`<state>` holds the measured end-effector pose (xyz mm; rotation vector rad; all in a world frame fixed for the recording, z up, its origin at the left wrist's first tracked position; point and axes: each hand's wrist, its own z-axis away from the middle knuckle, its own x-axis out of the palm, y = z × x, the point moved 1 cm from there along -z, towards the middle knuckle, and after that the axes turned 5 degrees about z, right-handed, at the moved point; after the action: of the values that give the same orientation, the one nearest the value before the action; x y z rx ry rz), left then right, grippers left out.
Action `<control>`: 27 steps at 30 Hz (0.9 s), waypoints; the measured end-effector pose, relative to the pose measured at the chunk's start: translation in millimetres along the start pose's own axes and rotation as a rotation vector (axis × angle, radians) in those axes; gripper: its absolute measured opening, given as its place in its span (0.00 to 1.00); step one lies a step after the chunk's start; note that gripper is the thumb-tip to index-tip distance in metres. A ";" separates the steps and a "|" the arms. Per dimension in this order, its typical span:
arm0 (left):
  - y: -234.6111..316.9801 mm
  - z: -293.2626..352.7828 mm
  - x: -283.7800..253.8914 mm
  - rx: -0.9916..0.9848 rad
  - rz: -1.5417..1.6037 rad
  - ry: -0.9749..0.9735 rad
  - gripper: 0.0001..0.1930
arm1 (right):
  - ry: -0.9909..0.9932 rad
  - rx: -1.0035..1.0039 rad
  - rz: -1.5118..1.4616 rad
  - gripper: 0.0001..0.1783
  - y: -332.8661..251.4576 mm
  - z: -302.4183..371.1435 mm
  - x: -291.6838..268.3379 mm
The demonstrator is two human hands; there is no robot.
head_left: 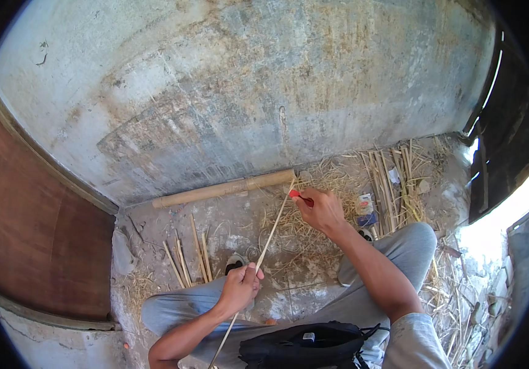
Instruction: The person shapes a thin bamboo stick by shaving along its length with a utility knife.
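Observation:
A long, thin pale strip point(270, 236), which looks like split bamboo, runs slantwise from my lap up toward the wall. My left hand point(240, 288) is closed around it near its middle. Farther up and to the right, my right hand point(324, 212) grips a small red-handled tool point(293, 193) at the strip's upper end. My fingers cover most of this tool, and its working edge cannot be made out.
A thick bamboo pole point(224, 189) lies along the foot of the stained wall point(264, 92). Curled shavings point(286, 224) litter the ground. Split sticks point(382, 181) lie at right, with more sticks point(178, 261) at left. A small box point(365, 205) and a black bag point(301, 347) are close by.

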<state>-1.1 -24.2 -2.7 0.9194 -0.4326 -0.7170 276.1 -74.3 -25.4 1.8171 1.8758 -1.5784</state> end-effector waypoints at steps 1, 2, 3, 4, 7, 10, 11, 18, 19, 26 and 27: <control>-2.4 -0.8 -0.7 0.024 -0.031 -0.007 0.21 | -0.011 0.040 -0.003 0.10 2.3 -1.8 -1.2; -4.2 -0.1 -1.1 0.049 -0.063 -0.013 0.21 | -0.022 0.080 -0.007 0.11 5.4 -4.3 -2.7; -7.0 5.0 -1.5 0.049 -0.063 -0.013 0.21 | -0.022 0.081 -0.007 0.11 15.8 -9.2 -5.6; -5.8 12.0 0.8 0.066 -0.088 -0.035 0.21 | -0.040 0.206 0.058 0.12 35.3 -15.4 -11.4; 10.3 23.9 0.4 0.081 -0.060 -0.052 0.22 | -0.039 0.343 0.137 0.13 47.6 -17.8 -16.0; 24.6 13.3 -15.5 0.022 0.061 -0.041 0.23 | -0.091 0.260 0.140 0.14 26.9 -9.1 -6.6; 25.9 7.4 -20.5 -0.041 0.117 -0.053 0.24 | -0.151 0.184 0.134 0.14 15.5 -2.1 -2.9; 28.6 -2.7 -19.9 -0.061 0.100 -0.123 0.27 | -0.314 0.089 0.187 0.15 -25.2 13.1 1.3; 26.4 -4.6 -17.9 -0.094 0.098 -0.167 0.27 | -0.284 0.064 0.161 0.15 -28.2 12.9 -1.3; 24.5 -15.9 -27.2 -0.216 0.279 -0.257 0.29 | -0.206 -0.014 0.153 0.14 -41.0 14.5 -17.5; 23.8 -16.6 -29.7 -0.215 0.279 -0.254 0.29 | -0.206 -0.016 0.150 0.14 -39.0 15.5 -18.4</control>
<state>-2.5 16.1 7.0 0.5525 -0.6798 -0.6115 242.4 -88.1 2.4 1.6724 1.6193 -1.6238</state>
